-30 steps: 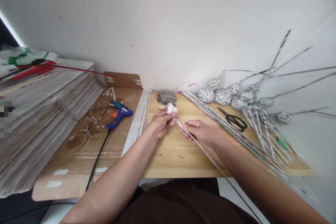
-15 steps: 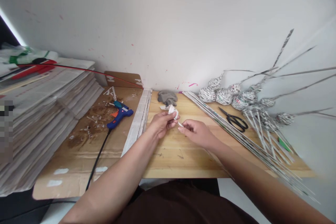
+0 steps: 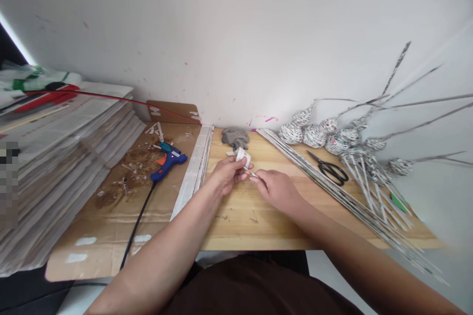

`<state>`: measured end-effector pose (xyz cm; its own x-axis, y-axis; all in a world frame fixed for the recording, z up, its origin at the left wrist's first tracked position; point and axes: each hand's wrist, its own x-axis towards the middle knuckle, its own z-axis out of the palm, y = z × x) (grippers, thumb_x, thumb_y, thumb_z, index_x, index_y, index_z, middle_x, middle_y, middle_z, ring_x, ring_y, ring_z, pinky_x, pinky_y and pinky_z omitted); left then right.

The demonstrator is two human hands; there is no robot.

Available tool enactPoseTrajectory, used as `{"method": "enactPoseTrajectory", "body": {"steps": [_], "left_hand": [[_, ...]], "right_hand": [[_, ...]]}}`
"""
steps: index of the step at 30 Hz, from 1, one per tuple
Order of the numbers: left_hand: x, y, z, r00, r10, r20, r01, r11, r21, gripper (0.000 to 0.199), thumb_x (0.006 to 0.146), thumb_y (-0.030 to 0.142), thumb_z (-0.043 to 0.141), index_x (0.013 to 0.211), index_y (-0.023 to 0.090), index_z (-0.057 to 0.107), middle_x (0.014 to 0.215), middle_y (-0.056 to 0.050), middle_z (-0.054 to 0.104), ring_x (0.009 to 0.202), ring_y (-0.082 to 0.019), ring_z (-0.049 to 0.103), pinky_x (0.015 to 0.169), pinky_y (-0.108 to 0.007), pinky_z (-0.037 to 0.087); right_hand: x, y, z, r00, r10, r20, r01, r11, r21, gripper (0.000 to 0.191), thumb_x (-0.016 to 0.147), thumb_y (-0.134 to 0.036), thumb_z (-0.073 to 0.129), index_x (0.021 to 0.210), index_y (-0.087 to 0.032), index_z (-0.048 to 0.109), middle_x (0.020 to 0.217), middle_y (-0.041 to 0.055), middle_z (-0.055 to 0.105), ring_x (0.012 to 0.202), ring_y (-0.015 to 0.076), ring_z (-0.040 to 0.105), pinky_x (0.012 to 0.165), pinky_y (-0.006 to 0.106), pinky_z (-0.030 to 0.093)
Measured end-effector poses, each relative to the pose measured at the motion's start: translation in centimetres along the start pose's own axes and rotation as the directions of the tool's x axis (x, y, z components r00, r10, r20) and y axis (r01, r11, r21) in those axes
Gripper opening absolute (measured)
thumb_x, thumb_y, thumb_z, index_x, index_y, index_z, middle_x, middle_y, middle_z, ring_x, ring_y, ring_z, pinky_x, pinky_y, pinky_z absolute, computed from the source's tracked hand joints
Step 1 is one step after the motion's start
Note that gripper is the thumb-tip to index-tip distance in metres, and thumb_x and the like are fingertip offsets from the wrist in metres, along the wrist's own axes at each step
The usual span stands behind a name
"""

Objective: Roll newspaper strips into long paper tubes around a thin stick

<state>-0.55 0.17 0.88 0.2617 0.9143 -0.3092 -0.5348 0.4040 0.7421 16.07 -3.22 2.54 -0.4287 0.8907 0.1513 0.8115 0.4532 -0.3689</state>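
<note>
Above the wooden table [image 3: 258, 226], my left hand [image 3: 229, 173] is closed round a small white paper piece [image 3: 242, 155], held upright between thumb and fingers. My right hand [image 3: 271, 185] pinches a thin white paper strip [image 3: 254, 174] that reaches toward the piece, just right of my left fingers. Where strip and piece meet is too small to make out. A grey cloth [image 3: 235, 138] lies right behind my left hand.
A blue glue gun [image 3: 169, 162] lies on stained cardboard [image 3: 107, 226] at left, beside stacked newspaper [image 3: 66, 167]. At right are long paper sticks [image 3: 314, 172], black scissors [image 3: 330, 170] and several woven paper gourds [image 3: 314, 135] with long stems. A wall stands behind.
The fingers of my right hand have turned and closed in more round the strip. The white piece in my left hand has tilted slightly.
</note>
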Motion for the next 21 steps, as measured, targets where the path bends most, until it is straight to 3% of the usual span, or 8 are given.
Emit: {"method": "enactPoseTrajectory", "body": {"steps": [3, 6, 10, 13, 15, 17, 19, 21], "left_hand": [[-0.1, 0.0, 0.0, 1.0, -0.014, 0.018, 0.013, 1.0, 0.008, 0.006, 0.079, 0.009, 0.059, 0.085, 0.008, 0.062, 0.072, -0.009, 0.067, 0.048, -0.007, 0.058, 0.044, -0.014, 0.05], [-0.2, 0.0, 0.1, 0.999, -0.022, 0.027, 0.021, 1.0, 0.006, 0.007, 0.077, 0.007, 0.061, 0.083, 0.006, 0.064, 0.073, -0.01, 0.068, 0.048, -0.006, 0.058, 0.045, -0.012, 0.049], [-0.3, 0.1, 0.2, 0.999, -0.031, 0.032, 0.031, 0.999, 0.007, 0.007, 0.075, 0.006, 0.064, 0.081, 0.005, 0.066, 0.072, -0.01, 0.068, 0.048, -0.006, 0.058, 0.045, -0.012, 0.049], [-0.3, 0.1, 0.1, 0.999, -0.028, 0.03, 0.028, 1.0, -0.002, 0.008, 0.075, 0.007, 0.064, 0.082, 0.005, 0.066, 0.072, -0.01, 0.068, 0.046, -0.005, 0.057, 0.044, -0.012, 0.049], [-0.3, 0.1, 0.1, 1.0, -0.019, 0.021, 0.019, 1.0, -0.003, 0.009, 0.075, 0.009, 0.064, 0.083, 0.005, 0.066, 0.073, -0.01, 0.067, 0.047, -0.006, 0.057, 0.044, -0.012, 0.049], [-0.3, 0.2, 0.1, 1.0, 0.001, 0.007, -0.001, 1.0, 0.0, 0.009, 0.075, 0.01, 0.065, 0.083, 0.005, 0.065, 0.073, -0.01, 0.067, 0.047, -0.006, 0.058, 0.044, -0.013, 0.049], [-0.2, 0.2, 0.1, 1.0, 0.02, -0.005, -0.02, 1.0, 0.002, 0.009, 0.074, 0.01, 0.066, 0.082, 0.005, 0.065, 0.074, -0.011, 0.067, 0.048, -0.007, 0.058, 0.044, -0.013, 0.049], [-0.2, 0.2, 0.1, 1.0, 0.026, -0.007, -0.026, 1.0, 0.005, 0.01, 0.074, 0.011, 0.067, 0.081, 0.004, 0.065, 0.074, -0.011, 0.067, 0.048, -0.006, 0.058, 0.044, -0.013, 0.049]], "right_hand": [[0.0, 0.1, 0.3, 0.998, 0.007, 0.055, -0.012, 0.996, 0.093, 0.036, 0.093, -0.037, 0.034, 0.08, -0.018, 0.061, 0.072, 0.0046, 0.063, 0.064, 0.0145, 0.054, 0.062, 0.026, 0.034], [0.3, 0.6, 0.4, 0.98, 0.084, 0.179, -0.135, 0.945, 0.296, 0.041, 0.093, -0.043, 0.034, 0.081, -0.018, 0.064, 0.064, 0.0025, 0.06, 0.058, 0.0128, 0.053, 0.059, 0.025, 0.036], [0.6, 1.1, 0.0, 0.908, 0.118, 0.402, -0.344, 0.757, 0.555, 0.044, 0.089, -0.051, 0.037, 0.08, -0.015, 0.062, 0.053, -0.0005, 0.052, 0.046, 0.0103, 0.046, 0.051, 0.024, 0.037], [0.6, 0.9, -0.3, 0.847, 0.083, 0.525, -0.455, 0.625, 0.634, 0.048, 0.088, -0.054, 0.034, 0.083, -0.014, 0.06, 0.053, -0.0012, 0.049, 0.044, 0.0099, 0.043, 0.048, 0.023, 0.037], [0.6, 0.7, -0.4, 0.89, 0.097, 0.446, -0.375, 0.711, 0.594, 0.046, 0.087, -0.055, 0.037, 0.084, -0.015, 0.06, 0.056, -0.0003, 0.052, 0.047, 0.0103, 0.045, 0.049, 0.023, 0.036], [0.4, 0.4, -0.3, 0.972, 0.093, 0.215, -0.185, 0.869, 0.458, 0.039, 0.084, -0.053, 0.046, 0.08, -0.017, 0.06, 0.059, 0.0002, 0.055, 0.052, 0.0109, 0.046, 0.053, 0.023, 0.035], [0.3, 0.3, 0.0, 0.998, 0.047, 0.035, -0.056, 0.945, 0.322, 0.035, 0.084, -0.05, 0.049, 0.075, -0.018, 0.059, 0.061, 0.0005, 0.056, 0.055, 0.0115, 0.048, 0.056, 0.024, 0.034], [0.3, 0.3, 0.2, 0.994, 0.068, 0.091, -0.097, 0.927, 0.362, 0.038, 0.088, -0.048, 0.042, 0.075, -0.018, 0.059, 0.06, 0.001, 0.058, 0.054, 0.0117, 0.05, 0.056, 0.024, 0.035]]}}
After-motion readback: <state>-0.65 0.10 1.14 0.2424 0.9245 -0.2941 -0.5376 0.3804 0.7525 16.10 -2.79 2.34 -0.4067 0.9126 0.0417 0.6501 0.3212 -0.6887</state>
